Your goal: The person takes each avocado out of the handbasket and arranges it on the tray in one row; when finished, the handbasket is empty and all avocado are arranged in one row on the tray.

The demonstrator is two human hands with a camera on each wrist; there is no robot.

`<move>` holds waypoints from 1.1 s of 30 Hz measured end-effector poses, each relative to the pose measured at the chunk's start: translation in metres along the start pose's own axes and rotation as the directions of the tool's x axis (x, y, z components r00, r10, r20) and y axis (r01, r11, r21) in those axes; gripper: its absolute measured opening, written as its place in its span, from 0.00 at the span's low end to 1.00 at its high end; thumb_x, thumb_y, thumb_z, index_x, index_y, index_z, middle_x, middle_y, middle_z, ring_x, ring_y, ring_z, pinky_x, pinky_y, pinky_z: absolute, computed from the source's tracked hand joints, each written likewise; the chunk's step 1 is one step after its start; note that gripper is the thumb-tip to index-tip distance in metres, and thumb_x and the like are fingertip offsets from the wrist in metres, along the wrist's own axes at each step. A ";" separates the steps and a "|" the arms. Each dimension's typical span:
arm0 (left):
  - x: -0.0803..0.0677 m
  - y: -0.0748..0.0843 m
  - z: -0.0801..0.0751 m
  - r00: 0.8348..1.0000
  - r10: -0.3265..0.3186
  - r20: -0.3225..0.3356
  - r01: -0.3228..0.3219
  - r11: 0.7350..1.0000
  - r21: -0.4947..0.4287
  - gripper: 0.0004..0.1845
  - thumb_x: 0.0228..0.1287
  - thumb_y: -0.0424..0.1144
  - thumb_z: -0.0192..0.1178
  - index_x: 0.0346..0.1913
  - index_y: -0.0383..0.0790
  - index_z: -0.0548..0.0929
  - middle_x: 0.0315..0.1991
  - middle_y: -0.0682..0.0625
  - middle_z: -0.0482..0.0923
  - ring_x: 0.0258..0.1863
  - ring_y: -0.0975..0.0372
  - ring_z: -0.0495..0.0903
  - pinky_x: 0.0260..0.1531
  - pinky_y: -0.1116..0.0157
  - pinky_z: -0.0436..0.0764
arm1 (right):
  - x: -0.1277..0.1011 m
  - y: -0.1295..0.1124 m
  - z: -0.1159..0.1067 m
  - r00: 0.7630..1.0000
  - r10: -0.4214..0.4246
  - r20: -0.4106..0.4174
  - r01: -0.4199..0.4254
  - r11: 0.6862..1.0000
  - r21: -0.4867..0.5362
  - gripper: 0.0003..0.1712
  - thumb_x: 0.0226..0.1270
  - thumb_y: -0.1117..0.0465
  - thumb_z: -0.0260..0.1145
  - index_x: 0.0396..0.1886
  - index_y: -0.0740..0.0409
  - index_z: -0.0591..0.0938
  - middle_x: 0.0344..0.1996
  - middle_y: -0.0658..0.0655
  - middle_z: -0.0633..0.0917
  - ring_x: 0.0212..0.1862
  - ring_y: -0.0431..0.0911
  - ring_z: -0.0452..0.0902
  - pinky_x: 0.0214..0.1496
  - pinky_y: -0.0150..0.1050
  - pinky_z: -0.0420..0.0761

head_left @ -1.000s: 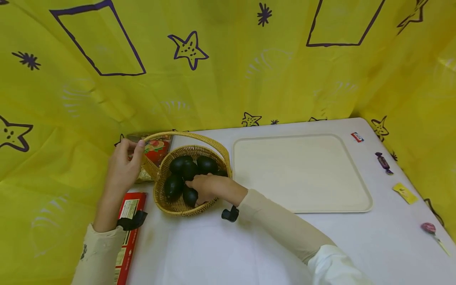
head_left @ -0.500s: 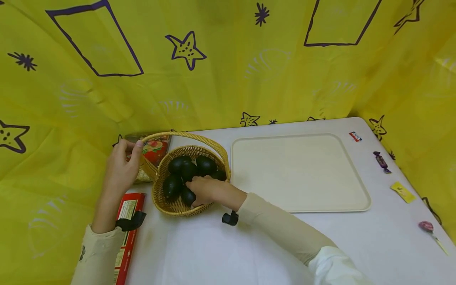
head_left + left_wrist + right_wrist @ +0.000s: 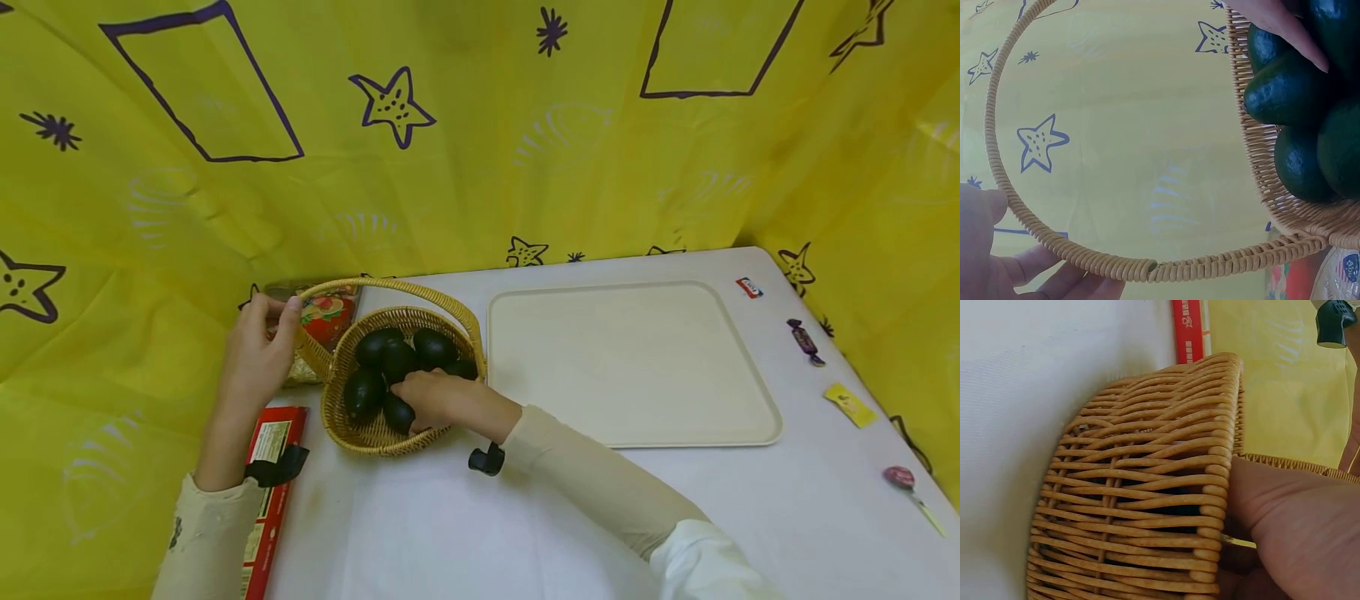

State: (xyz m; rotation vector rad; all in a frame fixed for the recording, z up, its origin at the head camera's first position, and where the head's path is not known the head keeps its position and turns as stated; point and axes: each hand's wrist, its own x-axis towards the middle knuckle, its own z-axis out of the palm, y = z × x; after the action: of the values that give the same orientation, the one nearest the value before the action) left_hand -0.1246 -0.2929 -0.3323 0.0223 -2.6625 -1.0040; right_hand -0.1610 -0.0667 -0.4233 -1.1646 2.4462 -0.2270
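A wicker basket (image 3: 339,429) stands at the left of the table, holding several dark green avocados (image 3: 365,394). My left hand (image 3: 257,358) holds its arched handle (image 3: 390,286) at the left side, and the left wrist view shows the thumb (image 3: 999,203) and fingers on either side of the cane. Over the basket's near right rim reaches my right hand (image 3: 435,402), with its fingers around the avocado nearest the front (image 3: 397,414). That fruit is partly covered by the hand. In the right wrist view, the basket wall (image 3: 1135,500) hides the fingertips.
Right of the basket lies a cream tray (image 3: 630,367). A red box (image 3: 273,500) lies near my left forearm, and a red package (image 3: 330,317) sits behind the basket. Along the right edge are wrapped candies (image 3: 805,342) and a lollipop (image 3: 900,477).
The view has shifted very slightly. Both hands stay in place, the left at the handle and the right among the avocados.
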 end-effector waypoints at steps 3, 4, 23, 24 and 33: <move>0.000 0.000 0.000 1.000 -0.002 -0.001 0.002 1.000 -0.007 0.29 0.86 0.56 0.45 0.56 0.27 0.74 0.56 0.31 0.73 0.55 0.41 0.74 0.50 0.49 0.70 | -0.002 0.002 0.000 1.000 -0.017 -0.021 0.017 0.999 0.034 0.44 0.67 0.48 0.79 0.79 0.54 0.72 0.68 0.55 0.82 0.70 0.47 0.77 0.73 0.48 0.75; 0.000 0.000 0.000 1.000 -0.002 -0.001 0.002 1.000 -0.008 0.29 0.86 0.56 0.45 0.57 0.27 0.74 0.57 0.31 0.73 0.55 0.41 0.74 0.51 0.49 0.70 | -0.002 0.003 0.000 0.999 -0.022 -0.027 0.023 0.999 0.043 0.44 0.67 0.48 0.78 0.79 0.54 0.72 0.68 0.55 0.82 0.69 0.47 0.78 0.73 0.48 0.75; 0.000 0.000 0.000 1.000 -0.005 0.001 0.005 1.000 -0.026 0.29 0.86 0.55 0.45 0.56 0.27 0.74 0.57 0.30 0.73 0.58 0.38 0.73 0.56 0.40 0.72 | -0.028 0.002 -0.013 0.986 -0.031 -0.163 0.066 0.975 0.214 0.46 0.69 0.47 0.76 0.80 0.59 0.69 0.70 0.57 0.80 0.68 0.46 0.79 0.67 0.36 0.79; 0.000 0.000 0.000 1.000 -0.004 0.000 0.004 1.000 -0.027 0.29 0.86 0.55 0.45 0.55 0.27 0.74 0.57 0.30 0.73 0.58 0.38 0.74 0.56 0.40 0.72 | -0.031 0.001 -0.014 0.984 -0.028 -0.175 0.069 0.970 0.232 0.46 0.69 0.48 0.76 0.80 0.59 0.69 0.71 0.57 0.80 0.70 0.46 0.78 0.68 0.36 0.79; 0.000 0.001 0.000 1.000 -0.001 0.005 0.001 1.000 -0.030 0.30 0.86 0.56 0.45 0.56 0.26 0.74 0.57 0.29 0.72 0.60 0.36 0.73 0.59 0.36 0.72 | -0.074 0.000 -0.021 0.970 -0.041 -0.241 0.120 0.939 0.323 0.48 0.70 0.46 0.74 0.82 0.57 0.66 0.76 0.56 0.74 0.77 0.48 0.70 0.76 0.40 0.72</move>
State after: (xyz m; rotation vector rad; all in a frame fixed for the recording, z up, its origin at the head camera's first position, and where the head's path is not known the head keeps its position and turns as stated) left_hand -0.1240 -0.2923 -0.3317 0.0149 -2.6515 -1.0450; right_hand -0.1281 -0.0104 -0.3821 -1.1374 2.4231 -0.8143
